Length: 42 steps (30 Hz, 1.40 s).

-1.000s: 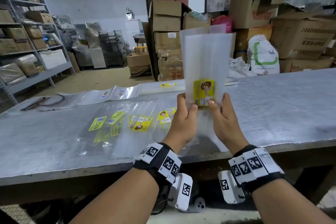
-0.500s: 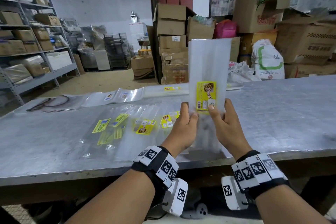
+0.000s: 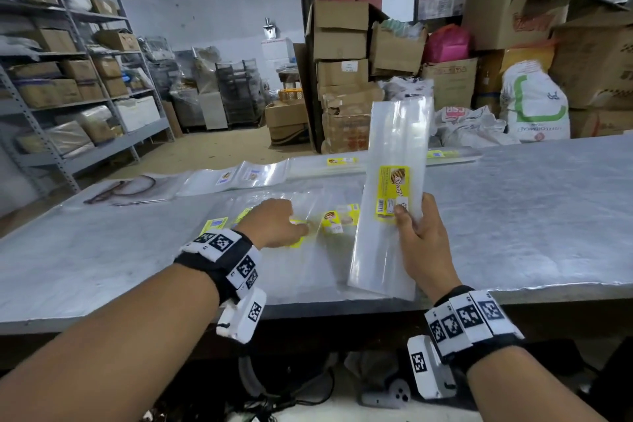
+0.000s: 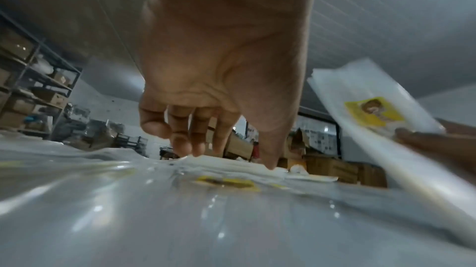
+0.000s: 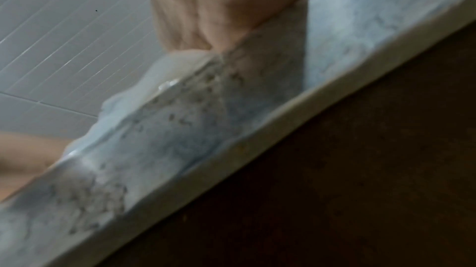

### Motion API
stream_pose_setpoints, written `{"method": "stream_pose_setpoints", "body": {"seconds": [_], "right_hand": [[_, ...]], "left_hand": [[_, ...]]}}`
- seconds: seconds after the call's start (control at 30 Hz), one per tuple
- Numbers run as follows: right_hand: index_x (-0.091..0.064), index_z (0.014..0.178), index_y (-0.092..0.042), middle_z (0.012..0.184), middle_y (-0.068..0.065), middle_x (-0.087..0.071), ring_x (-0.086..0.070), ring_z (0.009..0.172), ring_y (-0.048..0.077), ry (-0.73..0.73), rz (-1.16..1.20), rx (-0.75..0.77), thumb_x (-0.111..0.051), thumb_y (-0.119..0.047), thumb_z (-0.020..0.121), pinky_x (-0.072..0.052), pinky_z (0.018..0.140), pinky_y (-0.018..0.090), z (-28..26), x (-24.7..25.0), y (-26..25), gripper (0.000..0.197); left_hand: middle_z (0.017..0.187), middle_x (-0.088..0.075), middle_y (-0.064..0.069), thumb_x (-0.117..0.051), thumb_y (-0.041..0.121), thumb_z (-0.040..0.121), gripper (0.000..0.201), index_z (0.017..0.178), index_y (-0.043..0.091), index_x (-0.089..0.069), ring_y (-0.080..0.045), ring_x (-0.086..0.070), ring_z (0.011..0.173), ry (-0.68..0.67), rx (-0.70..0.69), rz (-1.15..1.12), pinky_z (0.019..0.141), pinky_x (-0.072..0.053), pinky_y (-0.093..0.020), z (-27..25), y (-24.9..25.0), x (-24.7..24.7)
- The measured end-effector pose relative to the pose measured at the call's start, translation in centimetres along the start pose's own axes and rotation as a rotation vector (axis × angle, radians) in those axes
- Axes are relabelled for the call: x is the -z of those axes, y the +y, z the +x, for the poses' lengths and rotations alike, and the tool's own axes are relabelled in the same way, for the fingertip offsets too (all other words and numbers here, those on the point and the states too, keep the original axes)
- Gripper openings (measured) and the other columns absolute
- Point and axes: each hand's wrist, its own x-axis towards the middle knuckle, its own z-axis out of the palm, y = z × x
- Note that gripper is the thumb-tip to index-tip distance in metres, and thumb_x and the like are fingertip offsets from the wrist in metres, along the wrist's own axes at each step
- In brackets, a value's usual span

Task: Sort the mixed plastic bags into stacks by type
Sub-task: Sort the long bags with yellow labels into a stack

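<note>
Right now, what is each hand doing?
Left hand: fingertips down on the loose bags on the table; whether it pinches one cannot be told.
Right hand: holding one yellow-labelled bag upright.

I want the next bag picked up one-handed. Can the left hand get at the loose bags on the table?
Probably yes: the left hand is already down on the loose bags, fingers touching the top one, with nothing between.

The left hand [image 4: 221, 72] hangs palm-down over a spread of clear plastic bags [image 4: 180, 210], its fingers [image 4: 180, 141] loosely bent, tips touching the top film. A yellow label [image 4: 229, 183] lies just before them. At right, another hand's fingers [image 4: 422, 141] hold a tilted yellow-labelled bag [image 4: 373, 112]. Shelving [image 4: 33, 92] stands far left.
</note>
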Motion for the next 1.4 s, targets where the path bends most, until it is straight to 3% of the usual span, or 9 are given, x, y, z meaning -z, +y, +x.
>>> {"method": "stream_pose_setpoints", "body": {"seconds": [0.27, 0.4, 0.57, 0.67, 0.77, 0.87, 1.1, 1.2, 1.4], "right_hand": [[-0.051, 0.107, -0.037, 0.092, -0.010, -0.073, -0.068, 0.078, 0.014, 0.049, -0.024, 0.005, -0.054, -0.033, 0.104, -0.055, 0.072, 0.042, 0.0, 0.1, 0.7, 0.006], [-0.051, 0.113, -0.032, 0.095, -0.012, -0.073, -0.067, 0.077, 0.004, 0.024, -0.024, 0.012, -0.054, -0.033, 0.105, -0.052, 0.066, 0.028, 0.0, 0.1, 0.6, 0.009], [-0.052, 0.112, -0.030, 0.093, -0.013, -0.072, -0.067, 0.074, 0.004, 0.008, -0.028, 0.019, -0.055, -0.030, 0.105, -0.049, 0.059, 0.018, -0.1, 0.1, 0.5, 0.008], [-0.052, 0.113, -0.029, 0.091, -0.015, -0.071, -0.066, 0.074, 0.002, 0.002, -0.042, 0.012, -0.055, -0.031, 0.105, -0.047, 0.058, 0.014, -0.1, 0.1, 0.5, 0.009], [-0.053, 0.113, -0.026, 0.089, -0.016, -0.071, -0.066, 0.074, 0.002, 0.001, -0.048, 0.007, -0.055, -0.032, 0.104, -0.049, 0.061, 0.019, -0.2, 0.1, 0.5, 0.011], [-0.053, 0.114, -0.026, 0.092, -0.016, -0.071, -0.066, 0.076, 0.000, -0.009, -0.049, -0.003, -0.054, -0.032, 0.104, -0.048, 0.062, 0.020, -0.2, 0.1, 0.5, 0.012], [-0.053, 0.117, -0.027, 0.094, -0.017, -0.071, -0.066, 0.079, -0.002, -0.011, -0.053, -0.013, -0.054, -0.032, 0.104, -0.050, 0.066, 0.024, -0.2, 0.1, 0.2, 0.013], [-0.053, 0.117, -0.025, 0.093, -0.016, -0.070, -0.066, 0.078, -0.001, -0.016, -0.054, -0.013, -0.054, -0.031, 0.105, -0.050, 0.065, 0.025, -0.2, 0.1, 0.2, 0.013], [-0.053, 0.119, -0.024, 0.093, -0.014, -0.070, -0.065, 0.078, -0.001, -0.013, -0.075, -0.004, -0.054, -0.033, 0.104, -0.047, 0.063, 0.022, -0.2, 0.1, 0.4, 0.017]], "left_hand": [[0.111, -0.057, -0.002, -0.060, 0.072, 0.087, 0.059, 0.103, 0.016, -0.061, -0.021, -0.051, 0.098, -0.265, -0.044, 0.280, 0.078, -0.041, -0.032, 1.3, -2.6, 0.3], [0.132, -0.051, 0.005, -0.079, 0.061, 0.078, 0.082, 0.146, 0.024, -0.051, -0.015, -0.049, 0.111, -0.306, -0.056, 0.132, 0.101, -0.042, -0.032, 1.7, -3.8, 1.1], [0.110, -0.052, 0.011, -0.089, 0.053, 0.068, 0.078, 0.132, 0.025, -0.055, -0.015, -0.055, 0.104, -0.320, 0.013, 0.041, 0.093, -0.047, -0.031, 2.6, -4.7, 0.7], [0.098, -0.058, 0.006, -0.093, 0.049, 0.060, 0.064, 0.105, 0.019, -0.058, -0.016, -0.054, 0.086, -0.310, 0.006, -0.051, 0.073, -0.039, -0.031, 3.0, -5.0, 0.3], [0.101, -0.061, 0.001, -0.093, 0.033, 0.067, 0.049, 0.096, 0.018, -0.056, -0.021, -0.056, 0.090, -0.258, -0.017, -0.130, 0.075, -0.042, -0.034, 2.9, -4.9, 0.1], [0.108, -0.066, 0.000, -0.090, 0.021, 0.072, 0.045, 0.105, 0.019, -0.061, -0.022, -0.064, 0.098, -0.213, -0.014, -0.212, 0.087, -0.052, -0.036, 3.1, -5.1, 0.3], [0.091, -0.072, -0.010, -0.086, 0.017, 0.073, 0.048, 0.109, 0.018, -0.055, -0.018, -0.061, 0.063, -0.183, 0.029, -0.368, 0.055, -0.041, -0.021, 3.1, -6.7, 2.1], [0.081, -0.075, -0.013, -0.090, 0.031, 0.062, 0.059, 0.111, 0.023, -0.057, -0.022, -0.062, 0.066, -0.167, 0.008, -0.331, 0.069, -0.043, -0.034, 2.8, -8.0, 3.0], [0.076, -0.072, 0.001, -0.086, 0.010, 0.078, 0.036, 0.105, 0.021, -0.065, -0.014, -0.065, 0.062, -0.021, -0.058, -0.408, 0.068, -0.050, -0.029, 2.0, -9.5, 4.7]]}}
